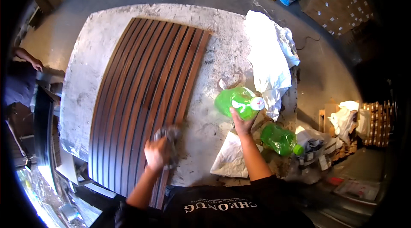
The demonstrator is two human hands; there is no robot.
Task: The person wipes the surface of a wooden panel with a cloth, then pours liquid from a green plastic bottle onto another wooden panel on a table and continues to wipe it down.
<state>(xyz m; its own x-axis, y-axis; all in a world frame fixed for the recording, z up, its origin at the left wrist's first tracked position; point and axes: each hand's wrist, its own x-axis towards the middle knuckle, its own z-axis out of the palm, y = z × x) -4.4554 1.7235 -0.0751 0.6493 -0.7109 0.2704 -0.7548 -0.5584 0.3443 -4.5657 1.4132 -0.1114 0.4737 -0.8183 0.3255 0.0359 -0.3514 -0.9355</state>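
A brown slatted wood panel (145,82) with dark grooves lies on the worn, pale work table (222,52). Over the panel's near right edge, my left hand (156,153) is closed on a crumpled grey rag (171,134), which is blurred by motion. To the right of it, my right hand (243,122) grips a green plastic bottle (229,99) with a white cap. The bottle is tilted, its cap end pointing right. Part of my grip is hidden beneath it.
A second green bottle (277,138) lies at the table's right edge, near a folded white cloth (231,157). White fabric (267,56) drapes over the far right side. At the left, another person's hand (37,65) shows. Wooden pallets (376,123) stand to the right.
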